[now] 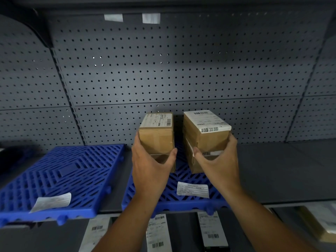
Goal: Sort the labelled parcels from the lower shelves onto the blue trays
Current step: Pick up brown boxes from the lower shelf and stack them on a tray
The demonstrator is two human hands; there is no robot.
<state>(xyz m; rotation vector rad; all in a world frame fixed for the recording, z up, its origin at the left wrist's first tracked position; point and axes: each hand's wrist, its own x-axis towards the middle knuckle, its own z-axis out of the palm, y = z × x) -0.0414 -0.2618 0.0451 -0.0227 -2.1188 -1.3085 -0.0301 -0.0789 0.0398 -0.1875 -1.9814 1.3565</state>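
Two boxes are gripped, one in the left hand [151,164] and one in the right hand [216,160], over the right tray [181,202]; each box [156,139] [205,135] should be lowered flat, side by side, clear of the tray's label [192,189].

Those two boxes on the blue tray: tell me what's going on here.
A person is sorting parcels at a grey pegboard shelf. The left hand grips one cardboard parcel and the right hand grips another labelled parcel, both standing on the right blue tray. The left blue tray holds only a paper slip. More labelled parcels wait on the shelf below.
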